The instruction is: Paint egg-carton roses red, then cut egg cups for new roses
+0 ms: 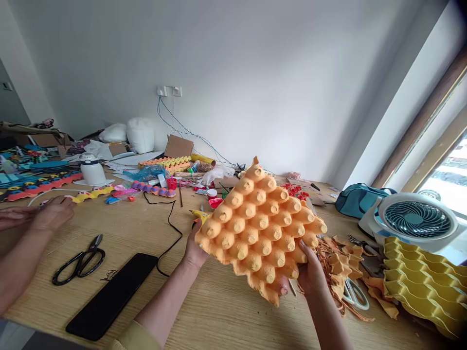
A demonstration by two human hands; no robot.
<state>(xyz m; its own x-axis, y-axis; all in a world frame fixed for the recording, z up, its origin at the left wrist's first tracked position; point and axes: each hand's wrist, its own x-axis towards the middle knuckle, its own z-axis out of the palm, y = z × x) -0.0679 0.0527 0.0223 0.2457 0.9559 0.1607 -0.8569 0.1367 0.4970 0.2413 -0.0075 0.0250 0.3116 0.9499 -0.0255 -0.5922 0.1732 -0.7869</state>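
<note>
An orange egg tray (251,236) made of moulded pulp is held up over the table, tilted, its bumps facing me. My left hand (196,248) grips its left corner, fingers hidden behind the tray. At the lower right edge my right hand (312,270) holds it, thumb on the front. Parts of the tray's edge look torn or cut. Close behind my left hand lies a yellow glue gun (200,215). Torn orange scraps (343,260) and white-handled scissors (355,294) lie to the right of my right hand.
A co-worker's hands (54,212) handle a yellow strip at the left. Black scissors (80,262) and a black slab (115,294) lie at front left. Yellow egg trays (419,282), a fan (418,218) and a teal bag (359,198) stand right. Craft clutter lines the wall.
</note>
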